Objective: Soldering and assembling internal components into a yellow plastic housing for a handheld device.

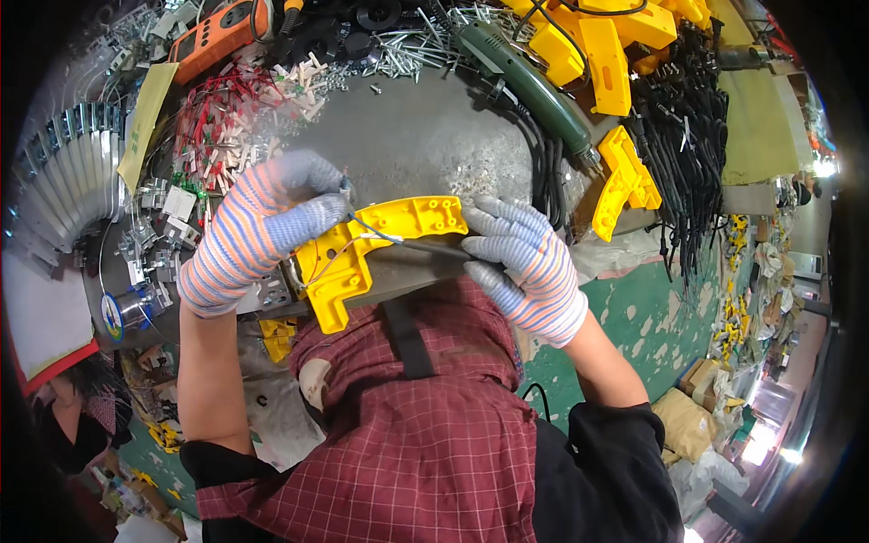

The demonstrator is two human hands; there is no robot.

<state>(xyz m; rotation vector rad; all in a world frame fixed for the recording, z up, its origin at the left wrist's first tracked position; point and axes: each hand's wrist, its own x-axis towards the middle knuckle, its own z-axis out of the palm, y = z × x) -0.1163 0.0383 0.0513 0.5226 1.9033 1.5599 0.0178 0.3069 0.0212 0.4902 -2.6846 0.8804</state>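
Observation:
Both my hands wear striped knitted gloves. Between them, at the near edge of the bench, lies a yellow plastic housing half [341,288], shaped like a pistol grip with its hollow inside facing up. Thin wires run inside it. My left hand [258,231] pinches the end of a thin wire above the housing's left part; the exact tip is hard to make out. A black cable [433,247] leads from that wire to the right. My right hand [529,267] has thumb and fingers closed around this cable, close beside the housing's right end.
A green electric screwdriver [525,86] lies at the back right, near another yellow housing piece [623,185] and bundled black cables [679,136]. Red-and-white wired parts [235,118], loose screws [407,50] and an orange meter [217,38] crowd the back left. A wire spool [127,312] stands left.

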